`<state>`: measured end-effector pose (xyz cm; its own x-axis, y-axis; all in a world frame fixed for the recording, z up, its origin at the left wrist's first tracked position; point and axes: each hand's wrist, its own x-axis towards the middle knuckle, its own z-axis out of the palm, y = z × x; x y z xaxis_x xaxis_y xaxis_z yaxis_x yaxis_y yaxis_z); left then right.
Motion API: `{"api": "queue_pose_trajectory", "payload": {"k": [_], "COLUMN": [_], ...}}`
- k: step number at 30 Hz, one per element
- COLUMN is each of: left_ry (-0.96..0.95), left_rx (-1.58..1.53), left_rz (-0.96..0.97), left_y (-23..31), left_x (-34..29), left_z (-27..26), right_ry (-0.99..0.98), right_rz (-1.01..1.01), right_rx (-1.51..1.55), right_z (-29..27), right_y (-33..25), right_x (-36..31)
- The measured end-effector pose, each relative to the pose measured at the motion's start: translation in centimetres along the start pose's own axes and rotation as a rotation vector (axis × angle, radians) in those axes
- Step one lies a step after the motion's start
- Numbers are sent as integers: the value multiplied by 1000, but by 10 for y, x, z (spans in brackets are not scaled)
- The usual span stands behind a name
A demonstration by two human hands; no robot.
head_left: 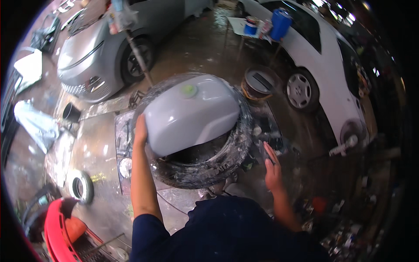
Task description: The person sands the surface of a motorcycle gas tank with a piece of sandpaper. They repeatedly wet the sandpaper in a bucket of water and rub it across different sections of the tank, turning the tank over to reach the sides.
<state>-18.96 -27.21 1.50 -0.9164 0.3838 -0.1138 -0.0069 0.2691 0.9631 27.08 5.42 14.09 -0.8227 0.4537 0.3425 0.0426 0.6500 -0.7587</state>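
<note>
A glossy grey motorcycle fuel tank (192,115), with a yellow-green round patch (188,90) on its upper side, rests tilted on a worn, paint-smeared tyre (205,171). My left hand (140,131) lies against the tank's left end, fingers stretched along its side and partly hidden. Apart from the tank, to the right of the tyre, my right hand (273,171) pinches a small dark flat piece (265,153). What that piece is cannot be made out.
A bucket (260,82) with a dark bar across it stands behind the tyre. A silver car (94,61) is at the far left, a white car (305,43) at the right. A red bumper (54,229) and small tyre (80,187) lie at the near left. A pole (139,56) rises behind.
</note>
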Motion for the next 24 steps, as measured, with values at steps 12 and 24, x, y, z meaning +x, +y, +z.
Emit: {"api": "queue_pose_trajectory", "payload": {"k": [12, 24], "left_ry": [325, 416], "left_rx": [214, 223], "left_rz": [89, 0], "left_y": [-12, 48], "left_x": [-117, -214], "left_z": [56, 134], "right_ry": [-195, -106], "right_rz": [161, 704], "right_rx": [124, 643], "right_z": [32, 0], "right_y": [15, 143], "right_x": [-5, -41]}}
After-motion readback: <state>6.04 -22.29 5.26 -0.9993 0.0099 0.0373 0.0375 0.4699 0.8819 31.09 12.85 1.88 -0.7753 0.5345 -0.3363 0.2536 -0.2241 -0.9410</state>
